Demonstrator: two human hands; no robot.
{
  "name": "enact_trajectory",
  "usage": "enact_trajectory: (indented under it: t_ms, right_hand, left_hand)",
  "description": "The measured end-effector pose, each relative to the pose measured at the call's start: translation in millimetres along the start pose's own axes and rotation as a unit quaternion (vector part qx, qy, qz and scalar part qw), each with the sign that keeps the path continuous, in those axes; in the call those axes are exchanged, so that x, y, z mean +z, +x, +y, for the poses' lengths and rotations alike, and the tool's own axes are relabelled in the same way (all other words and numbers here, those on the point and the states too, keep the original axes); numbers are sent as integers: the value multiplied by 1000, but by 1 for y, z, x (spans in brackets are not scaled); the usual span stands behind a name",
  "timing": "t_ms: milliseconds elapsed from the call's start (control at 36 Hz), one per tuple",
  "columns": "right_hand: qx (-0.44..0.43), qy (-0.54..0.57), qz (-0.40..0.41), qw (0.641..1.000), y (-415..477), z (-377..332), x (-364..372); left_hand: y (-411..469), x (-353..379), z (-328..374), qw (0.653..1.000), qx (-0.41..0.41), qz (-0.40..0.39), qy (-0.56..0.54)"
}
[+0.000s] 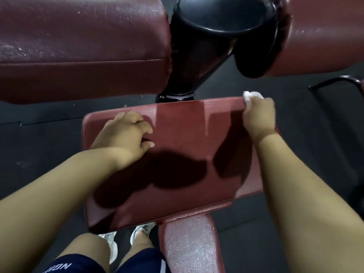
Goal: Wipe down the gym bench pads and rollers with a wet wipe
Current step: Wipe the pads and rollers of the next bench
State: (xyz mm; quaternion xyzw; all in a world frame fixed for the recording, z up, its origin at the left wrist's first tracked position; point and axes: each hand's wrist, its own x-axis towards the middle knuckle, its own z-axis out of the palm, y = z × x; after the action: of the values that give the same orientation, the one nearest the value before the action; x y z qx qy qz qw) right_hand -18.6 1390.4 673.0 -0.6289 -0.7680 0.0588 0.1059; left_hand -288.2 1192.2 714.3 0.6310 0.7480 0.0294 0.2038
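A dark red seat pad (183, 134) lies in the middle of the view, with damp streaks near its far edge. My right hand (259, 117) grips a white wet wipe (251, 95) and holds it at the pad's far right corner. My left hand (126, 133) rests on the pad's left part with its fingers loosely curled, holding nothing. Two dark red rollers sit above the pad: the left roller (78, 46) and the right roller (323, 34). A narrower, worn red pad (189, 245) joins the seat at the bottom.
A black metal post (201, 52) rises between the rollers from behind the seat. Dark rubber floor (39, 138) surrounds the bench. Another frame's black bar (334, 81) shows at the right. My legs in dark shorts and white shoes (139, 231) stand at the bench's near side.
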Motion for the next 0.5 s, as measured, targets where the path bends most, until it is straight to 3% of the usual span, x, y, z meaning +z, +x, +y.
enact_trajectory:
  t_ms: [56,111,194,250,306,389,500]
  right_hand:
    - [72,2,7,997,0,6,4]
    - [44,0,6,999,-11,-18,10]
    - [-131,52,-56,988,-46,-65,15]
    - [-250,78,-129,956,-69,-77,7]
    - [-322,73,-136,934,-67,-61,0]
    - [-212,32,-41,976,-25,-12,1]
    - [62,-38,4,997,7,29,-15]
  left_hand:
    - [8,1,12,1000,15,-4,-3]
    - [17,3,22,999,31,-5,-20]
    - [25,10,35,997,62,-11,-37]
    - [26,16,38,997,75,-6,-23]
    - [25,21,37,997,71,3,-23]
    - [24,22,39,998,64,-7,-8]
    - [26,22,47,999,53,-10,-4]
